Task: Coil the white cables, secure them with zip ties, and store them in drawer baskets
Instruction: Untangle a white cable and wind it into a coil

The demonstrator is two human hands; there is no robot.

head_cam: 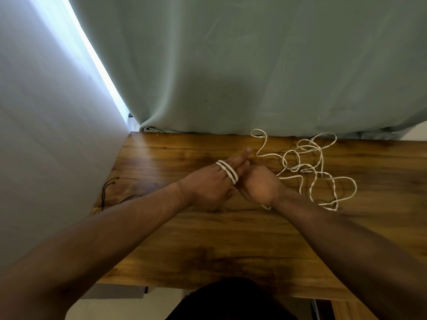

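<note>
My left hand (pixel 211 183) is stretched out flat over the wooden table (pixel 208 245), fingers straight. Three turns of white cable (pixel 227 173) are wound round those fingers. My right hand (pixel 258 184) is right beside it, fingers curled, gripping the cable where it leaves the coil; the fingertips are hidden behind the left hand. The rest of the white cable (pixel 309 167) lies in a loose tangle of loops on the table to the right, reaching the far edge. No zip tie or drawer basket is in view.
A thin black wire (pixel 108 192) lies near the table's left edge. A grey-green curtain (pixel 254 65) hangs behind the table, and a pale wall (pixel 46 135) runs along the left side. The table's near edge is close to my body.
</note>
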